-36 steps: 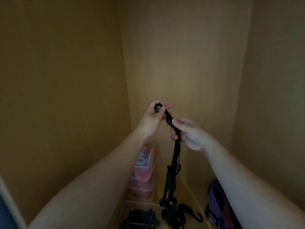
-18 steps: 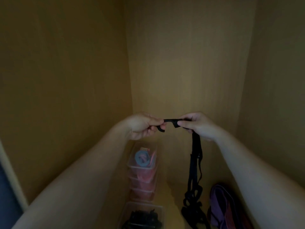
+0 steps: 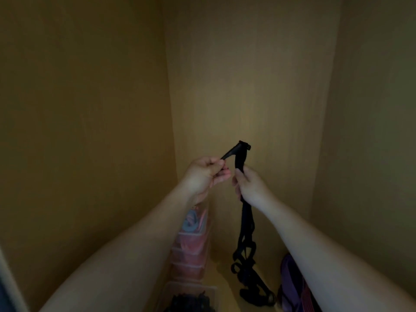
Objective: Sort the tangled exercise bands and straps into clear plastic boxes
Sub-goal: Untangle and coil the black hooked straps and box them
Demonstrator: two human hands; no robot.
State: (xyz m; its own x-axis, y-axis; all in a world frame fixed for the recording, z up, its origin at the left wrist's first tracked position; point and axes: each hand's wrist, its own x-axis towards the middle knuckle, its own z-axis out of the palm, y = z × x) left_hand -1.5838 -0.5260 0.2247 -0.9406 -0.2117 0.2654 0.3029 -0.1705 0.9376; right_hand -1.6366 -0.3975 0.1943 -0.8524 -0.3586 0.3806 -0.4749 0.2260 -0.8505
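1. Fingers [image 3: 216, 165] of the left hand [image 3: 203, 175] are curled tight, with thumb and forefinger pinching one flat end of a black strap [image 3: 246, 218].
2. Right hand [image 3: 252, 188] is wrapped round the same strap just beside the left hand. Whether the two hands touch cannot be told.
3. Between the two grips the strap rises into a short, narrow peak with a sharp fold. A small dark fitting sits at the top of the fold, and its type cannot be told.
4. Below the right hand the strap hangs as flat, matt webbing, apparently doubled. Lower down it opens into loops and ends in a tangled clump of loops and thicker curved pieces on the cabinet floor.
5. That clump lies between a stack of clear plastic boxes [image 3: 191, 257] and a heap of purple bands [image 3: 289, 282].
6. The stack stands against the left panel, below the left forearm. Its walls are translucent and show pink and red contents, and the top box holds a coiled pale blue band.
7. A nearer clear box [image 3: 171, 291] at the bottom edge holds a heap of black straps.
8. The purple bands are flat with red stripes, and the right forearm partly hides them.
9. Cabinet panels [image 3: 247, 64] at left, back and right are smooth, tan and faintly grained. The lighting is dim.
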